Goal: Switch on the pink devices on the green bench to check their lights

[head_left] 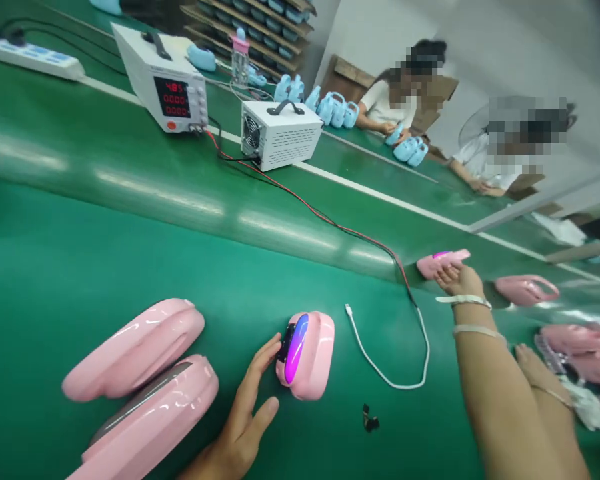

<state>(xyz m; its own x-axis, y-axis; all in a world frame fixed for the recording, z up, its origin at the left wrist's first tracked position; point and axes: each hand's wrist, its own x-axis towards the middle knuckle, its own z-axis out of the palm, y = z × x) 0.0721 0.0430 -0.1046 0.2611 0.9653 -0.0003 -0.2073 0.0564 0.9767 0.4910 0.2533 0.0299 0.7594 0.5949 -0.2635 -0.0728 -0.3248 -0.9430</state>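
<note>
My left hand (247, 410) is open on the green table, thumb and fingers apart, its fingertips beside a pink plastic device (321, 360) with a glowing blue-purple strip. Whether they touch it I cannot tell. Reaching out to the far right, my right hand (457, 279) has its fingers closed on another pink device (427, 267) with a lit purple strip. Two larger pink devices (145, 347) lie at the lower left. Between my hands a white cable (395, 385) curves on the table, its plug (349, 309) free. A small black part (370, 420) lies below it.
A power supply (173, 100) with red digits and a white ventilated box (285, 133) stand at the back. A pink handled device (527, 289) and a pile of pink parts (585, 347) sit right, near another person's hand (533, 367). Two people sit across, near light-blue devices (337, 110).
</note>
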